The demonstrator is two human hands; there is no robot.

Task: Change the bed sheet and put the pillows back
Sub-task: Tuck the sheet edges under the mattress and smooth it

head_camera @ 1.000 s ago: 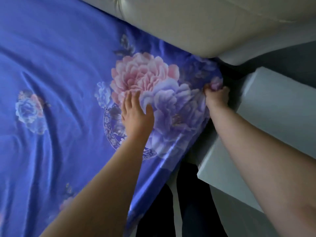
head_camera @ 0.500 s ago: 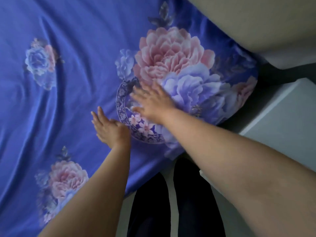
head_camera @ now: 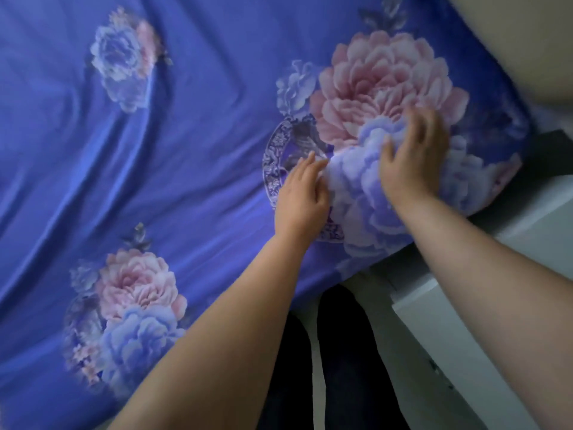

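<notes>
A blue bed sheet [head_camera: 192, 156] printed with pink and lilac peonies covers the bed and fills most of the frame, from the upper left down to the lower left. No writing, label or brand can be read anywhere on it. Soft creases run diagonally across the cloth in the left half.

The left hand [head_camera: 299, 197] lies flat at the centre of the frame, fingers straight and relaxed, resting on the sheet beside a round ornamental print. The right hand [head_camera: 412, 159] lies just beside it, to the right, fingers spread and a little blurred, palm down on the big lilac flower; it grasps nothing that can be seen. Both bare forearms reach in from the bottom edge.

The near edge of the bed runs from the lower centre up to the right, where the sheet rounds over the corner. At the upper right corner of the frame a cream padded headboard [head_camera: 527, 41] meets the sheet. Along the right side stands a pale grey cabinet [head_camera: 508, 330], with a narrow dark gap between it and the bed. Dark trousers [head_camera: 335, 367] show at the bottom centre, close against the bed's edge.
</notes>
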